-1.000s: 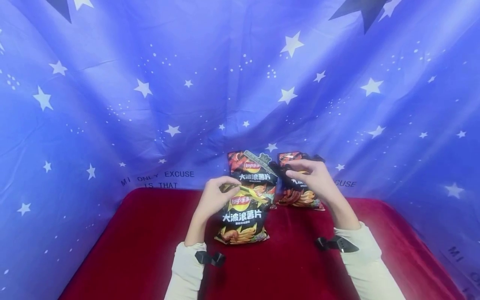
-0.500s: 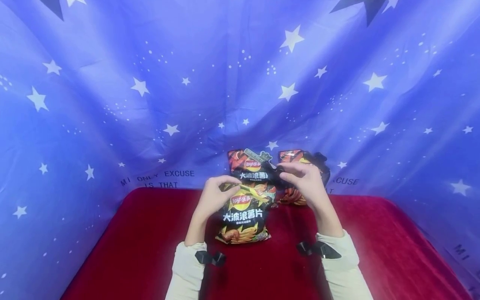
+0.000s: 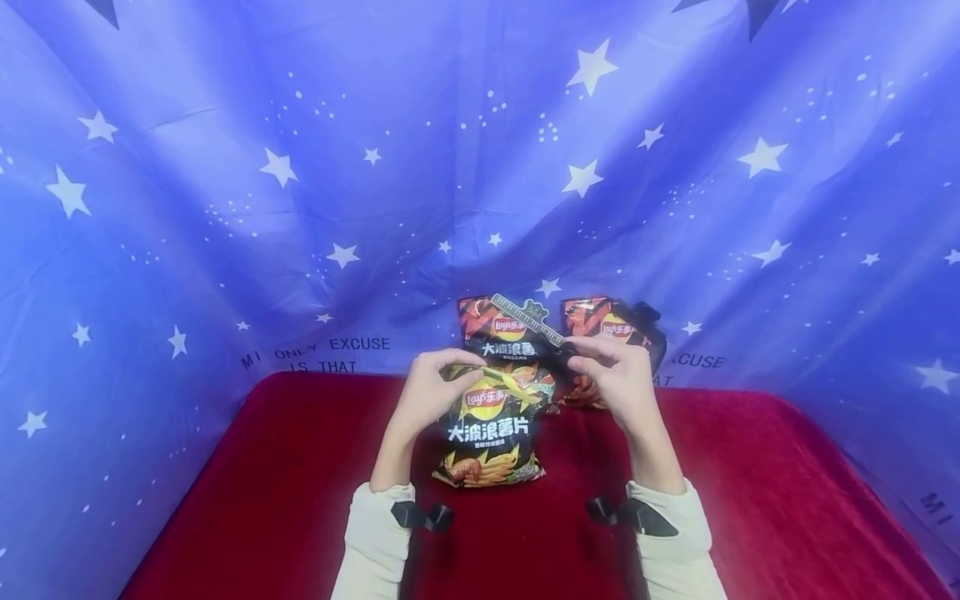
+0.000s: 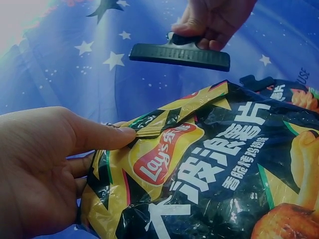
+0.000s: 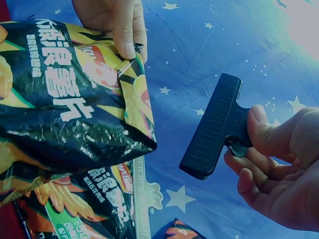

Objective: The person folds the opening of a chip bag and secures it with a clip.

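My left hand (image 3: 426,392) pinches the folded-over top of a black and yellow chip bag (image 3: 487,450), thumb in front. In the left wrist view the fold (image 4: 172,112) runs across the bag's upper edge. A black bag clip (image 5: 212,129) is held by its handles between the thumb and fingers of my right hand (image 3: 622,379). Its long bar is apart from the bag, a short way beyond the fold in the left wrist view. In the head view this clip shows only as a dark patch at the right fingertips.
Behind stands a red and black chip bag (image 3: 510,346) with a pale ruler-like clip (image 3: 528,318) slanting over its top. To its right is another red and black bag (image 3: 585,315), with a black clip (image 3: 647,318) at its top corner. Red cloth (image 3: 300,500) covers the table; a starry blue curtain (image 3: 412,208) hangs behind.
My right forearm has swung left, bringing the hand with the clip from in front of the right rear bag closer to the front bag. My left hand keeps its pinch, nearly still.
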The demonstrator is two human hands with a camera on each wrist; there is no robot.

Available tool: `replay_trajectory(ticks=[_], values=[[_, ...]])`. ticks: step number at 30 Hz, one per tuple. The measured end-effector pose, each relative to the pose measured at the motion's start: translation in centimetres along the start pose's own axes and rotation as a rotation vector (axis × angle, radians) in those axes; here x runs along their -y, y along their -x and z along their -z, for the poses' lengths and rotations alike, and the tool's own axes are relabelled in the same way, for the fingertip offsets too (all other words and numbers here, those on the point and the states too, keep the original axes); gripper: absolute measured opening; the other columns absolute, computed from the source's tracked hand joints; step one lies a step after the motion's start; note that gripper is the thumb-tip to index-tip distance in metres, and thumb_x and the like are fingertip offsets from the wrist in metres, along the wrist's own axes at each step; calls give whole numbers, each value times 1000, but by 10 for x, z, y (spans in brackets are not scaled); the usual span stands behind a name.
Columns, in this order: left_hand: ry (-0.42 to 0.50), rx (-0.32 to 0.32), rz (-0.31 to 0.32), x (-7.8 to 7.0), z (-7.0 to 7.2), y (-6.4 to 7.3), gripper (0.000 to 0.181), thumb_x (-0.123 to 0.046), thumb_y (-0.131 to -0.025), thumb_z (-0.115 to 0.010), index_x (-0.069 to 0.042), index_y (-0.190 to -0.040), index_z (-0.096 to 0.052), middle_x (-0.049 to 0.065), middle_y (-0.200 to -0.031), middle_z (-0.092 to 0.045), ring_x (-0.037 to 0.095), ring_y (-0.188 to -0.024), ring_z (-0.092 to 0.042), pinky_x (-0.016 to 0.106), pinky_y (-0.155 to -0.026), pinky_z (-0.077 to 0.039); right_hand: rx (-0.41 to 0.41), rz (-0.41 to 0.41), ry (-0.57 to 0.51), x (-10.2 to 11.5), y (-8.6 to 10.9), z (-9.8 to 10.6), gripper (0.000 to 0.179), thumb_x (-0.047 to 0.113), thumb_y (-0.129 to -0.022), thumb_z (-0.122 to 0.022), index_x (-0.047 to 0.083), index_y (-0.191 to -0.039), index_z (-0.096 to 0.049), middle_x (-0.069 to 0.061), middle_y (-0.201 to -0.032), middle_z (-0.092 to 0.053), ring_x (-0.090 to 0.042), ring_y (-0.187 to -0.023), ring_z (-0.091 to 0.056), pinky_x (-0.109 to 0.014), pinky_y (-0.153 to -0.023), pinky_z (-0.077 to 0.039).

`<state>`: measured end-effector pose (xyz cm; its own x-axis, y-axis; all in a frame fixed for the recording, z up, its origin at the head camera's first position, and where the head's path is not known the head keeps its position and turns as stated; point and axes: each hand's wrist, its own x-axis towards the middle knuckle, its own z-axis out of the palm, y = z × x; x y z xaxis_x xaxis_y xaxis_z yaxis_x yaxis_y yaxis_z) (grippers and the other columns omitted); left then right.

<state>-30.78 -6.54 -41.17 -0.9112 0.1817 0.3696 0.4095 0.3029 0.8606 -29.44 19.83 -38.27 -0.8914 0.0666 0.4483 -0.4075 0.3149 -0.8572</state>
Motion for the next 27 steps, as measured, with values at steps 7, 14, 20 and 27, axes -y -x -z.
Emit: replay_trajectory(ticks=[7, 14, 20, 27], values=[[1, 1, 9, 1, 0, 0, 16, -8, -89, -77, -9, -104, -79, 7, -106, -78, 22, -102, -70, 43, -94, -57, -56, 22, -21, -2, 2, 1, 26, -15, -79, -76, -9, -104, -76, 20, -77, -67, -3, -68, -55, -18, -55, -47], [-1, 2, -4, 1, 0, -1, 16, -6, -88, -78, -8, -104, -79, 7, -105, -78, 23, -103, -70, 43, -94, -57, -104, 31, -39, -3, 1, -3, 25, -17, -77, -76, -11, -101, -76, 22, -76, -67, -3, -69, -56, -17, -52, -44], [2, 10, -19, -1, 0, -1, 17, -5, -87, -78, -8, -104, -80, 8, -105, -78, 23, -104, -71, 42, -95, -56, -129, 17, -58, -3, 2, -8, 25, -18, -75, -77, -12, -99, -75, 23, -76, -67, -2, -73, -59, -14, -61, -48], [2, 22, -23, -4, 0, 1, 17, -4, -87, -77, -7, -104, -79, 7, -105, -78, 23, -104, -71, 42, -96, -57, -122, 22, -54, 0, 5, -15, 23, -16, -75, -78, -10, -97, -77, 19, -73, -66, -4, -69, -55, -16, -56, -47]])
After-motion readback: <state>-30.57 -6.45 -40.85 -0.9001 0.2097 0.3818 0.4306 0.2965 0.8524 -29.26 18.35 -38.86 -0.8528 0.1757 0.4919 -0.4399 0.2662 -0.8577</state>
